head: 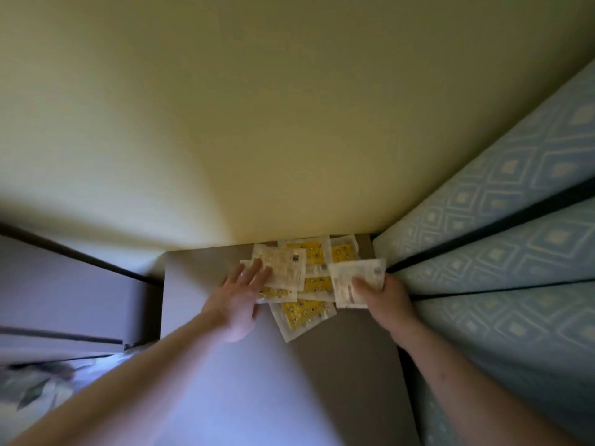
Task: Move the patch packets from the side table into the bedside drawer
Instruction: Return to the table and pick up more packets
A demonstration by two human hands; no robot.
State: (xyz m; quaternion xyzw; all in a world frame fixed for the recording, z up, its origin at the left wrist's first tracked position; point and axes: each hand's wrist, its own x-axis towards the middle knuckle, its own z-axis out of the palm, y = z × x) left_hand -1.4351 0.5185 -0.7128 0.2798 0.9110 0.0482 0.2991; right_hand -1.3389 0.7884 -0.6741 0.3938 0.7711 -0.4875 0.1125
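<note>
Left hand fingers flat, pressing packets piled on table. Right hand fingers pinch one packet, long axis pointing away from me, tilted.

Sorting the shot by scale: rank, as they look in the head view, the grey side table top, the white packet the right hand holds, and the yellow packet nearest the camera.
1. Grey side table top, by far.
2. and 3. White packet gripped by the right hand and yellow packet: look alike, not ranked.

Packets under both hands
</note>
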